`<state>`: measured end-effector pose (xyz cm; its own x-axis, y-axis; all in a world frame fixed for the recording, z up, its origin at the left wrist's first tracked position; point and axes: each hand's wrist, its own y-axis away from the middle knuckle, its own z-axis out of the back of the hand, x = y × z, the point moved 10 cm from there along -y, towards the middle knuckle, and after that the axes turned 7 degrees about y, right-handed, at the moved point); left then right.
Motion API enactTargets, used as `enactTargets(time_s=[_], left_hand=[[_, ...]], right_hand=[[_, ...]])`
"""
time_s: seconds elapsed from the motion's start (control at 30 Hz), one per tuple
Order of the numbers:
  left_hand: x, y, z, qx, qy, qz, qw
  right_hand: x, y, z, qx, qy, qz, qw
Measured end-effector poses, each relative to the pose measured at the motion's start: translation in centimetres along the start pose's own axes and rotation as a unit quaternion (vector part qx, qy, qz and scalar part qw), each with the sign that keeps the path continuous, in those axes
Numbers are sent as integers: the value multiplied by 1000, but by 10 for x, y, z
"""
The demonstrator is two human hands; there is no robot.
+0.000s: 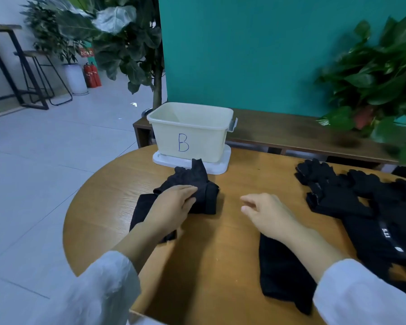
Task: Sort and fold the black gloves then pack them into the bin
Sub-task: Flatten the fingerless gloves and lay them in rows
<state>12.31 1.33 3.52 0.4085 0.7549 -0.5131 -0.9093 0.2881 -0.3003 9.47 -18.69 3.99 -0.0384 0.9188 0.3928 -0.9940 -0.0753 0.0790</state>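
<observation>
Now pressing a folded black glove (204, 184) flat with the left hand (171, 205), fingers straight, just near of the cream bin (190, 130) on the round table (232, 181); right hand (267, 212) hovering relaxed, holding nothing; more gloves (352, 198) piled right.

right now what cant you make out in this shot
- Head view: the floor of the bin is hidden by its own front wall, so whether gloves are inside is unknown.
- The glove count in the pile at right is unclear; they overlap and the frame edge cuts them off.
- The left hand covers part of the folded glove.
- The right hand is motion-blurred, with its forearm hiding part of a black piece.
</observation>
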Motion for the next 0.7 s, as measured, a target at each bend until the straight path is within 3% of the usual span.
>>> enactTargets(time_s=[0.23, 0.4, 0.7], left_hand=[[11, -63, -26, 77, -15, -36, 996], [20, -87, -57, 165, 6, -67, 984], [46, -99, -71, 206, 3, -14, 978]], right_hand=[[13, -45, -30, 21, 38, -31, 999], [15, -72, -45, 13, 47, -1, 999], [14, -90, -62, 12, 41, 23, 999]])
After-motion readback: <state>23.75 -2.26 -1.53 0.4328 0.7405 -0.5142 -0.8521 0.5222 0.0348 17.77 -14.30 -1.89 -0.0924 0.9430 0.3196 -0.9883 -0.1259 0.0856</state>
